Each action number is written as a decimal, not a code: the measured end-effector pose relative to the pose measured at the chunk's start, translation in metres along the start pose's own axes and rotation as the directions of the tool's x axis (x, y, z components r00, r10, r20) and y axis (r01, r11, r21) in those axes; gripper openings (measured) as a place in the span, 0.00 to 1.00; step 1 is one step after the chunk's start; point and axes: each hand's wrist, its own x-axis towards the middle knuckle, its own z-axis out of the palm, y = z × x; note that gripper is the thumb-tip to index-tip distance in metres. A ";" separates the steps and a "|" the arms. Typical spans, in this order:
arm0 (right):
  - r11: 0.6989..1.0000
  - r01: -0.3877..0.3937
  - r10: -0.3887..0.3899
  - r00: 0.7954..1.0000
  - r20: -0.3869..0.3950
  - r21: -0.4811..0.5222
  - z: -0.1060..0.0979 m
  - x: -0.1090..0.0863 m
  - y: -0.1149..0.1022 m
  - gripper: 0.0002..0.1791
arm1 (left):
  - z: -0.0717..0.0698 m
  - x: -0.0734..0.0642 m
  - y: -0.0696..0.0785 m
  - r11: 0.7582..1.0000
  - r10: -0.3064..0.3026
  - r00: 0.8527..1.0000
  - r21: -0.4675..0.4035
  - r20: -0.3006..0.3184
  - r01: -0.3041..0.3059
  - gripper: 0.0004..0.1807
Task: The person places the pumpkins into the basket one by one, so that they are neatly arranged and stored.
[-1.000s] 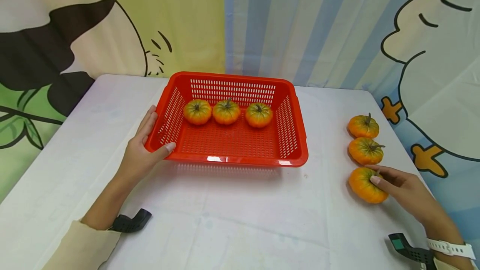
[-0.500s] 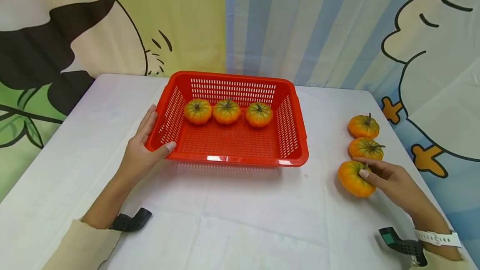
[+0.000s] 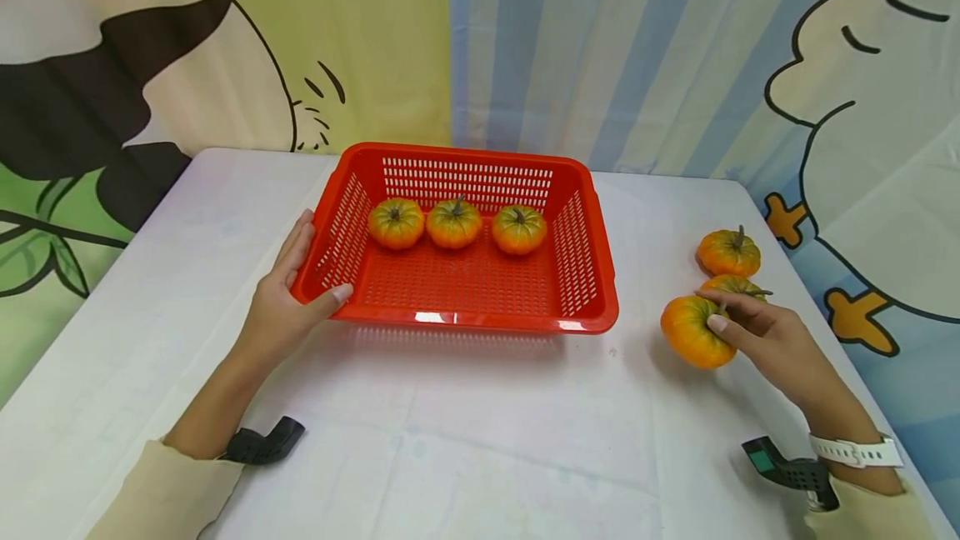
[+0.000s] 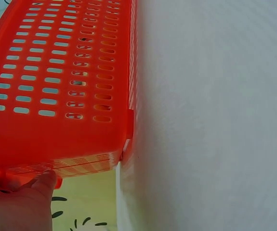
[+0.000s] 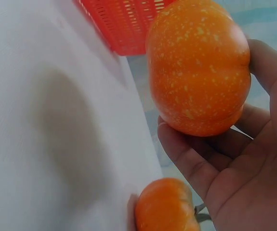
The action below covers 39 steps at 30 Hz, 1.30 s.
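Note:
My left hand (image 3: pixel 281 302) grips the left end of a red plastic basket (image 3: pixel 465 321), thumb on its front rim and fingers along the outer side. Inside the basket sit three small orange-green pumpkins, among them a middle pumpkin (image 3: pixel 453 223). My right hand (image 3: pixel 776 348) holds another pumpkin (image 3: pixel 697 332) between thumb and fingers, to the right of the basket. The right wrist view shows this held pumpkin (image 5: pixel 198 67) raised off the table, its shadow apart from it. Just behind it a second pumpkin (image 3: pixel 731 284) is partly hidden, with a third pumpkin (image 3: pixel 727 253) farther back.
A white cloth covers the table (image 3: pixel 450 457). Directly behind the table hangs a printed backdrop (image 3: pixel 600 48) with cartoon animals and stripes. The table's right edge runs close by my right forearm.
My right hand has lifted the front pumpkin off the table and carried it left and slightly away from me. The left hand and basket have stayed in place.

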 end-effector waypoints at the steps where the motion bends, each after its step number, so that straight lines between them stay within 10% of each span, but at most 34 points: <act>1: 1.000 0.015 -0.015 1.000 0.000 0.004 0.000 0.001 -0.002 0.24 | 0.000 0.000 0.000 1.000 -0.001 1.000 -0.003 0.001 0.001 0.50; 27: 0.974 0.169 -0.159 0.984 -0.076 0.149 0.011 0.024 -0.065 0.20 | 0.000 -0.001 0.001 1.000 -0.004 1.000 -0.005 0.000 0.004 0.49; 39: 0.911 0.315 -0.308 0.949 -0.068 0.266 0.017 0.040 -0.091 0.20 | -0.002 -0.002 0.001 1.000 0.014 1.000 -0.011 0.006 -0.014 0.49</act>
